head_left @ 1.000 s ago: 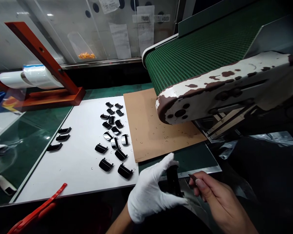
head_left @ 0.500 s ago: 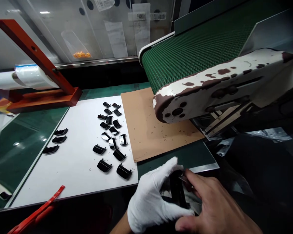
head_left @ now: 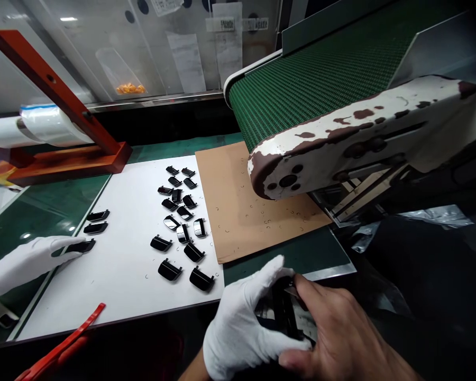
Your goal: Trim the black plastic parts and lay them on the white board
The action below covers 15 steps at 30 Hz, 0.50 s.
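Note:
My left hand (head_left: 238, 323), in a white glove, is closed round the edges of a glossy black plastic part (head_left: 284, 307) below the table's front edge. My bare right hand (head_left: 337, 328) is curled at the part's right side. Between its fingers shows the thin metallic edge of a small blade-like tool (head_left: 291, 290), mostly hidden and touching or very near the part's upper end. Several similar black plastic parts (head_left: 168, 270) lie on the white sheet (head_left: 122, 275), left of my hands.
Another person's white-gloved hand (head_left: 35, 259) touches a black part (head_left: 81, 246) at the left. Brown cardboard (head_left: 230, 211) with small curled scraps lies under a green conveyor belt (head_left: 301, 90). A red strip (head_left: 63, 344) sticks up at the front; a film-roll stand (head_left: 71, 159) is at back left.
Another person's gloved hand has come in from the left and reached the nearest of the left-hand parts. My hands have shifted slightly left, keeping their grip on the black part.

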Motion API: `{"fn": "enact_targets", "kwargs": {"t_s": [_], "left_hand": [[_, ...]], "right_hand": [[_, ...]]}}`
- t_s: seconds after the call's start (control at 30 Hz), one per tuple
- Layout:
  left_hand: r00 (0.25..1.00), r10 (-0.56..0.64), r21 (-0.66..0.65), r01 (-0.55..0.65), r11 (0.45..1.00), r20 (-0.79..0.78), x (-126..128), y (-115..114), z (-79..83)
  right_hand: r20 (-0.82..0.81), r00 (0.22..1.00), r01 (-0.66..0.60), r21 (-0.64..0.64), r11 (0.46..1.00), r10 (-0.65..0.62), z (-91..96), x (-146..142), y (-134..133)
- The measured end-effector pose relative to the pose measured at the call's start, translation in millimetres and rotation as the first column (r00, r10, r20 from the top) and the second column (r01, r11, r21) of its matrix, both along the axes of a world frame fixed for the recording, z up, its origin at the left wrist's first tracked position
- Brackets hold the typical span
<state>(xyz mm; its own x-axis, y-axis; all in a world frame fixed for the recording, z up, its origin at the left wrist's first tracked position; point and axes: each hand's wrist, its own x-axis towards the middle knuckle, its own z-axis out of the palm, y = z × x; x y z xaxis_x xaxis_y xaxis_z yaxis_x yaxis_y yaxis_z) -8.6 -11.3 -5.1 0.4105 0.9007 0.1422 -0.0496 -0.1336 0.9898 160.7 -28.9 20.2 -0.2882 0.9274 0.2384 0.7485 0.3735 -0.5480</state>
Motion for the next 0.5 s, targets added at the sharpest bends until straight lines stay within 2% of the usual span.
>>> {"fn": "enact_targets", "kwargs": {"t_s": [0.07, 0.17, 0.5], "left_hand": [[1.0, 0.007, 0.002, -0.007, 1.0, 0.0, -1, 0, -1.0], [1.0, 0.017, -0.018, -0.018, 1.0, -0.014, -1, 0, -3.3], [0.995, 0.05, -0.038, -0.054, 0.998, -0.091, 1, -1, -7.2]], "right_hand": [[0.033, 0.999, 0.012, 0.093, 0.996, -0.015, -1.9, -2, 1], [0.081, 0.996, 0.025, 0.165, 0.986, -0.039, -5.3, -4, 2], [0.113, 0.993, 0.002, 0.192, 0.981, -0.024, -16.7, -4, 4]]}}
